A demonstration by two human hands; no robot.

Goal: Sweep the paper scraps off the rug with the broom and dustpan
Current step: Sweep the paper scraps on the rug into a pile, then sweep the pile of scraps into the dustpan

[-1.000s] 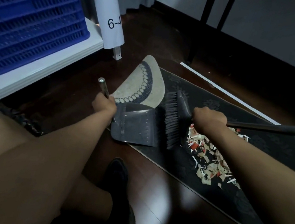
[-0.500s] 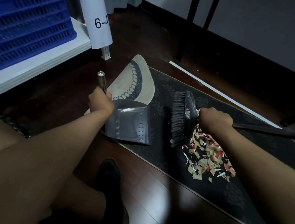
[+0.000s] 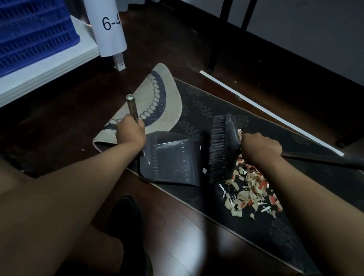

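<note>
Grey dustpan [image 3: 171,159] and broom [image 3: 220,148], each gripped by the hands, have been drawn together again, yet scraps [image 3: 251,189] are left behind the bristles.

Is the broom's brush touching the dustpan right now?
Cannot tell. In the head view the broom bristles sit right beside the dustpan lip, but the dim, angled view shows neither clear contact nor a plain gap.

text: "6-4" | on: white paper sleeve [image 3: 104,17] | cut off at right
</note>
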